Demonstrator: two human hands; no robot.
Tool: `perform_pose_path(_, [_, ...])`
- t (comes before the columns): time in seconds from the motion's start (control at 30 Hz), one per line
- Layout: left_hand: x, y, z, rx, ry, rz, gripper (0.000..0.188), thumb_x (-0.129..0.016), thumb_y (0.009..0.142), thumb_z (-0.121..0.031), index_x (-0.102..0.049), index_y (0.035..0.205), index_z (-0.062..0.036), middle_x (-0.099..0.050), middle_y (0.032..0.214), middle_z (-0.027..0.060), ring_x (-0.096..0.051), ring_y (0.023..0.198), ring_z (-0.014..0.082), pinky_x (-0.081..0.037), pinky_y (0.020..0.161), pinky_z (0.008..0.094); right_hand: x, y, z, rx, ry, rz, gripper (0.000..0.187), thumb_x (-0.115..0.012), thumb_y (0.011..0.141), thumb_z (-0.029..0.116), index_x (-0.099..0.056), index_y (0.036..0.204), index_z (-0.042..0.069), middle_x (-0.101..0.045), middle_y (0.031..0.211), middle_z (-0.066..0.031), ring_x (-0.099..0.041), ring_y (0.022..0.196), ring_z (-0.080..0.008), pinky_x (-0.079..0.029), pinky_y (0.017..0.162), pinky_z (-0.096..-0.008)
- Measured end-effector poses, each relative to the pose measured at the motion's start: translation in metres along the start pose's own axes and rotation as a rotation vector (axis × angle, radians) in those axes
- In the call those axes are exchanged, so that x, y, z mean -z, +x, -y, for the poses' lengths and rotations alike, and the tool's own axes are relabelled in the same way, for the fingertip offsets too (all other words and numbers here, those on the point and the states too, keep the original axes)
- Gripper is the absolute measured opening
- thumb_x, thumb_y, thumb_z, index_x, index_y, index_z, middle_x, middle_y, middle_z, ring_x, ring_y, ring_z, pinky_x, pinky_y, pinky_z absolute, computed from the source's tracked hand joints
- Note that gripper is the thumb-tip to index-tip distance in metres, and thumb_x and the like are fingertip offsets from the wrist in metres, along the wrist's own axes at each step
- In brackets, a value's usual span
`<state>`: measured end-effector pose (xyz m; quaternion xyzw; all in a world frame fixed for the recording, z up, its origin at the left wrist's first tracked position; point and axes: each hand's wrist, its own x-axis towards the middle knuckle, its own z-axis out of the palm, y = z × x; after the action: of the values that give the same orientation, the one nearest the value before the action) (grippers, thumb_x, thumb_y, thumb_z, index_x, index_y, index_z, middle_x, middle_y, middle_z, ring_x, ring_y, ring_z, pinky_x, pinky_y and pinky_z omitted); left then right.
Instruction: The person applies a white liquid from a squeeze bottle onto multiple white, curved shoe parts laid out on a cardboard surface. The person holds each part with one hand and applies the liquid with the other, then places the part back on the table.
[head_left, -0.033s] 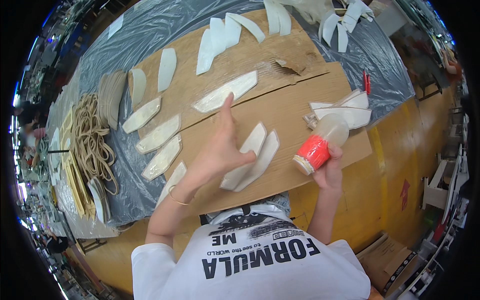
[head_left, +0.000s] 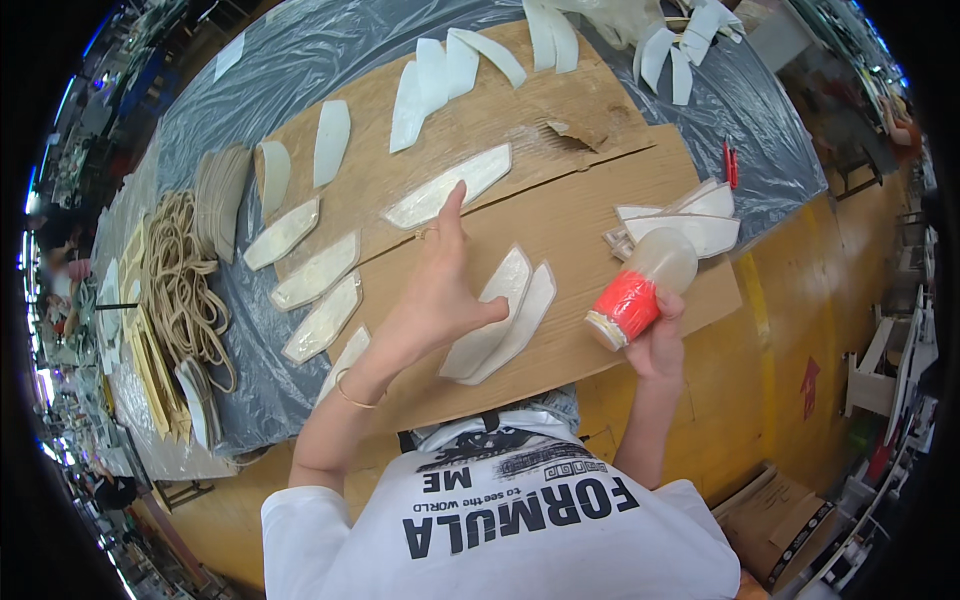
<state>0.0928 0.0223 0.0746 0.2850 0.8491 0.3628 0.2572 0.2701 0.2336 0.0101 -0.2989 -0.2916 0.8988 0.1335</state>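
My left hand (head_left: 440,290) hovers over the cardboard, its thumb and forefinger spread and nothing held. Just beside the thumb, two pale curved pieces (head_left: 490,310) with darker edges overlap each other. Beyond the fingertips lies another such piece (head_left: 465,183), glossy on top. In my right hand (head_left: 658,340) is a translucent bottle (head_left: 628,305) with a red band, tilted with its whitish, crusted end toward the lower left. The bottle partly covers the near side of a small stack of pale pieces (head_left: 700,230).
Brown cardboard (head_left: 590,220) covers the table over dark plastic sheeting (head_left: 760,140). More glossy pieces (head_left: 325,318) line its left side, and plain white ones (head_left: 432,75) its far side. Coiled beige cord (head_left: 180,260) lies left; a red tool (head_left: 730,163) lies far right.
My left hand has turned slightly, and a ring on a finger now shows. The bottle in my right hand is held almost still.
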Motion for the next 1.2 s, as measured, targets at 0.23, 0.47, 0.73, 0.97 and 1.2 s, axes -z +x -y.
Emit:
perform_pose_path(0.23, [-0.048,-0.006,-0.004,0.0,0.318,-0.073,0.121,-0.083,0.066,-0.019,-0.003,0.154,0.0019,-0.039,0.128,0.0331,-0.05,0.113,0.046,-0.045,0.096,0.0455,0.016,-0.006,0.008,0.078,0.056,-0.038,0.059,-0.067,0.085,0.036,-0.051,0.129,0.0,-0.062,0.12,-0.0107,-0.062,0.108,-0.0223,-0.054,0.091,-0.0407])
perform_pose_path(0.47, [-0.06,-0.008,0.004,0.008,0.205,-0.116,0.114,-0.075,0.066,-0.012,-0.003,0.153,0.0034,-0.036,0.13,0.0352,-0.048,0.115,0.0484,-0.043,0.098,0.0473,0.024,0.001,0.009,0.092,0.079,0.004,0.057,-0.066,0.086,0.034,-0.051,0.129,-0.001,-0.061,0.121,-0.0115,-0.062,0.108,-0.0225,-0.053,0.093,-0.0403])
perform_pose_path(0.73, [-0.023,-0.008,0.002,0.081,-0.129,-0.06,0.114,-0.073,0.065,-0.011,-0.005,0.155,-0.004,-0.04,0.121,0.0212,-0.054,0.098,0.0284,-0.051,0.083,0.035,0.012,0.005,-0.006,-0.002,0.03,0.043,0.064,-0.068,0.083,0.037,-0.049,0.129,-0.003,-0.061,0.121,-0.0139,-0.062,0.108,-0.0253,-0.052,0.095,-0.043])
perform_pose_path(0.97, [0.063,-0.004,-0.002,0.118,-0.446,-0.056,0.109,-0.073,0.065,-0.01,-0.012,0.154,-0.0029,-0.04,0.123,0.016,-0.054,0.099,0.0205,-0.052,0.079,0.0311,0.009,0.008,0.0,-0.012,0.068,0.098,0.065,-0.069,0.083,0.038,-0.048,0.13,-0.003,-0.061,0.12,-0.0159,-0.061,0.109,-0.0283,-0.052,0.096,-0.0442])
perform_pose_path(1.2, [0.076,0.063,-0.032,-0.099,-0.092,-0.143,0.111,-0.076,0.064,-0.017,-0.013,0.153,0.0013,-0.044,0.127,0.0229,-0.057,0.103,0.027,-0.051,0.088,0.0359,0.01,0.004,0.011,0.051,0.108,0.047,0.065,-0.07,0.082,0.038,-0.049,0.128,-0.002,-0.062,0.118,-0.0159,-0.062,0.107,-0.0265,-0.052,0.095,-0.0443])
